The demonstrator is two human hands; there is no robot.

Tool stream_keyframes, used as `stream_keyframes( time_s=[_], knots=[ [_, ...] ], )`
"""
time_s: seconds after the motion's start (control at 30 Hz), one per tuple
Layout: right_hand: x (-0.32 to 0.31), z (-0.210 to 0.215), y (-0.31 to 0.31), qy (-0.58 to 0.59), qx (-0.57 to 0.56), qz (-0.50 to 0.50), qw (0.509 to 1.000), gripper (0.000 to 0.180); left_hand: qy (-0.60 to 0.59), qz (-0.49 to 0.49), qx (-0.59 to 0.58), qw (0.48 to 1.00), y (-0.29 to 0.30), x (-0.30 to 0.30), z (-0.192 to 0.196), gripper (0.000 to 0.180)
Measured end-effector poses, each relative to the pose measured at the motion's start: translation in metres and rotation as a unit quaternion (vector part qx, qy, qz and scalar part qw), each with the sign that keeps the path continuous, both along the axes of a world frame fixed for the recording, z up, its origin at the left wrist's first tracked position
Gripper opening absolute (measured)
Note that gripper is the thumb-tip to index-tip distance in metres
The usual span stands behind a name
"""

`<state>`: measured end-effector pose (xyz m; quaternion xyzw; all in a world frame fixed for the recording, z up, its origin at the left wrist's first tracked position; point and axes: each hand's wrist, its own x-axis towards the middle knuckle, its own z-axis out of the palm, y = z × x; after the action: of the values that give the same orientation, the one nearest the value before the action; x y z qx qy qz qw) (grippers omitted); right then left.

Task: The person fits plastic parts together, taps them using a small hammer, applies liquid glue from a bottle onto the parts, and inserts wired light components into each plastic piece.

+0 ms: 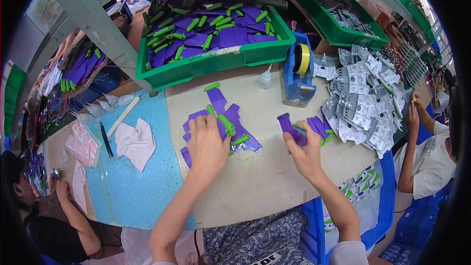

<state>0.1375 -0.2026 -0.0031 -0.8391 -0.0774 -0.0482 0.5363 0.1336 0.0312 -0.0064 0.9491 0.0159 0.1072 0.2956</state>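
Frame centre: purple pile [233, 113] touched by left hand [206, 142]; grasp on green clip [225, 125] cannot be told. Right of centre: panel [283, 121] pinched in right hand [305, 154]. Sorting seemingly underway; a clean pick probably needed next.

This is a factory assembly workshop: a green rectangular plastic bin [196, 69] brims with flat purple plastic parts [233, 38], matching grey moulded shells [358, 102] crowd the pale flat-topped desk [255, 184], and people [431, 162] work on both sides.
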Motion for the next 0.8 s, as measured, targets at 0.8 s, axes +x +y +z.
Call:
stream_keyframes(
  time_s=[0.8],
  knots=[
    [0.009, 0.031, 0.054, -0.457, -0.170, 0.225, 0.844, 0.040, 0.043, -0.020, -0.540, 0.840, -0.017, -0.044, 0.045, 0.021]
  ],
)
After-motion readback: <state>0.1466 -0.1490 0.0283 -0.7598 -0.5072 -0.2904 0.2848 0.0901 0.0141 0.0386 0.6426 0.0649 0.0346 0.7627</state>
